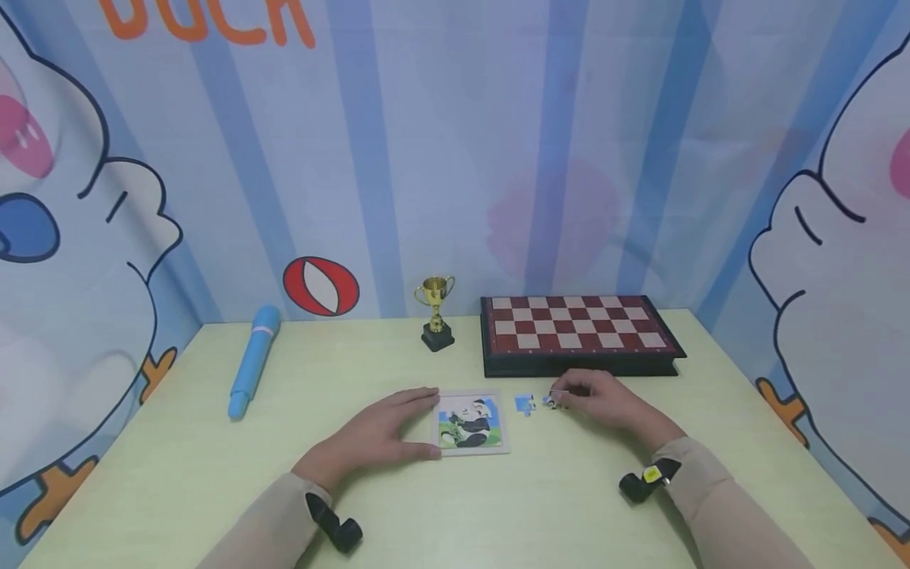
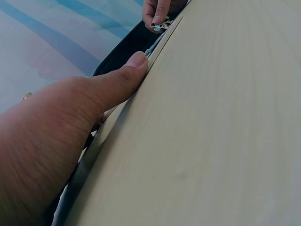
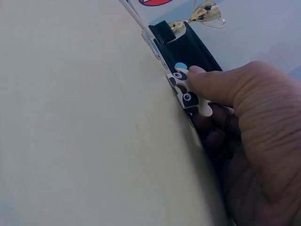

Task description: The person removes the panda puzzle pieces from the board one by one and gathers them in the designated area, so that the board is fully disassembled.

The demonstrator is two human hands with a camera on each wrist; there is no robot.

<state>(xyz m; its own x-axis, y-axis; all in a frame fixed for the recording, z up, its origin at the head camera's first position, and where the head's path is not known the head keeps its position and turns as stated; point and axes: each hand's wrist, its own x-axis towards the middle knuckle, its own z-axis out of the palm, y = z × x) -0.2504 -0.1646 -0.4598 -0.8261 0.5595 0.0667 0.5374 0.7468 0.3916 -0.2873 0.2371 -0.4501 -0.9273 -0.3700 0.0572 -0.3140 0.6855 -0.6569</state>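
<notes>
Puzzle tray [image 1: 505, 431], pale-rimmed and holding a panda picture [image 1: 475, 433], lies flat on the light table [image 1: 562, 514], and every place below is told from it. At the tray's left side, the left hand [image 1: 377, 433] is spread wide, its fingers stretched out to the far corner and its thumb touching the near corner. Just beside the tray on the right, 1 loose blue piece [image 1: 524, 405] lies on the table. A little farther right of the tray, past that piece, the right hand [image 1: 603, 401] pinches 1 puzzle piece with panda eyes [image 3: 186, 97]; its thumb presses on the printed face, and its fingers are bent behind. The held piece is tilted up on edge, with 2 dark-ringed eyes showing. How the hidden fingertips meet its back, I cannot tell.

Behind the tray and slightly left stands a gold trophy [image 1: 435, 308] with 2 handles and a black base. Behind the tray to the right is a checkered box [image 1: 579, 325] in dark red and white, with black sides. Well left of the tray lies a blue stick [image 1: 253, 363] with a pink band. Beyond the tray and table hangs a striped backdrop [image 1: 455, 158].
</notes>
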